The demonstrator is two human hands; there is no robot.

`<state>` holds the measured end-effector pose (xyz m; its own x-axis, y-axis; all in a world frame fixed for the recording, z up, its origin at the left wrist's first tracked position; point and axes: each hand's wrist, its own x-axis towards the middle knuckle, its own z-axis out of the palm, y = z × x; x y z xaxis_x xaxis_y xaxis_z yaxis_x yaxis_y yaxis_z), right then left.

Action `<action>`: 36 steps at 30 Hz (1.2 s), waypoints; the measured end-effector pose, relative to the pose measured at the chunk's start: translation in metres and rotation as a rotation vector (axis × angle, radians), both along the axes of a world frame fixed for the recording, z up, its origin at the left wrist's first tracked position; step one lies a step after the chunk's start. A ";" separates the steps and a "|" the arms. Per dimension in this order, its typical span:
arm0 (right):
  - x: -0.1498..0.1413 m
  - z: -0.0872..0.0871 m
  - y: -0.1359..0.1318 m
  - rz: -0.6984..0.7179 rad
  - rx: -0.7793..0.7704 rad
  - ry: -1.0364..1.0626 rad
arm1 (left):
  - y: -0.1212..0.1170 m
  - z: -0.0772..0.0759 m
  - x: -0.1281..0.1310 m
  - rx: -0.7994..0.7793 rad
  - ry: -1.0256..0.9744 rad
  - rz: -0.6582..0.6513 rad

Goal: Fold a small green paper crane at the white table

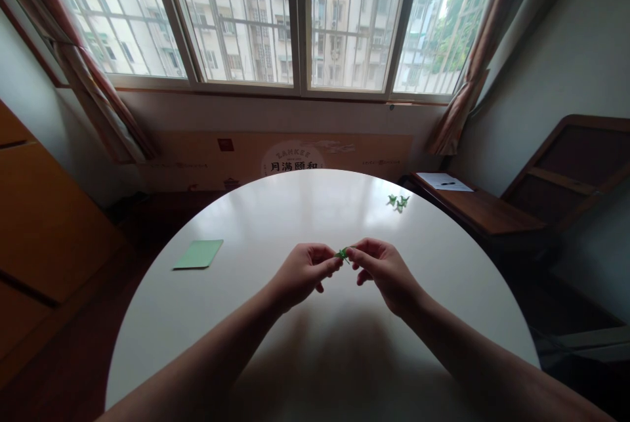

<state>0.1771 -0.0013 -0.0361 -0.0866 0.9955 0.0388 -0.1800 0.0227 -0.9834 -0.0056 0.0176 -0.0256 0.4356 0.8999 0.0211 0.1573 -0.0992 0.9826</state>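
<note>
My left hand point(304, 271) and my right hand point(381, 270) meet above the middle of the round white table point(246, 304). Both pinch one tiny green folded paper piece point(342, 254) between their fingertips, the left from its left side, the right from its right side. The other fingers of each hand are curled in. A stack of light green paper sheets point(199, 254) lies flat on the table to the left of my hands. Small green folded paper figures point(398, 201) sit on the far right part of the table.
A dark wooden side table point(480, 209) with a white sheet point(444, 181) and a pen on it stands beyond the table at the right. A printed cardboard panel point(290, 156) leans under the window. A wooden cabinet point(44, 225) stands at the left.
</note>
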 end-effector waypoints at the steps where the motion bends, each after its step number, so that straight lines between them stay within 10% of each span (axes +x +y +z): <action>1: 0.000 0.000 0.000 0.001 -0.001 -0.003 | 0.000 0.000 0.000 0.003 0.002 0.002; 36: 0.004 0.005 -0.001 0.071 -0.215 0.166 | 0.002 0.001 -0.002 0.010 -0.011 0.032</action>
<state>0.1810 -0.0026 -0.0308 -0.1668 0.9740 -0.1532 -0.3327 -0.2019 -0.9212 -0.0078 0.0200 -0.0241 0.4060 0.9132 0.0348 0.1494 -0.1039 0.9833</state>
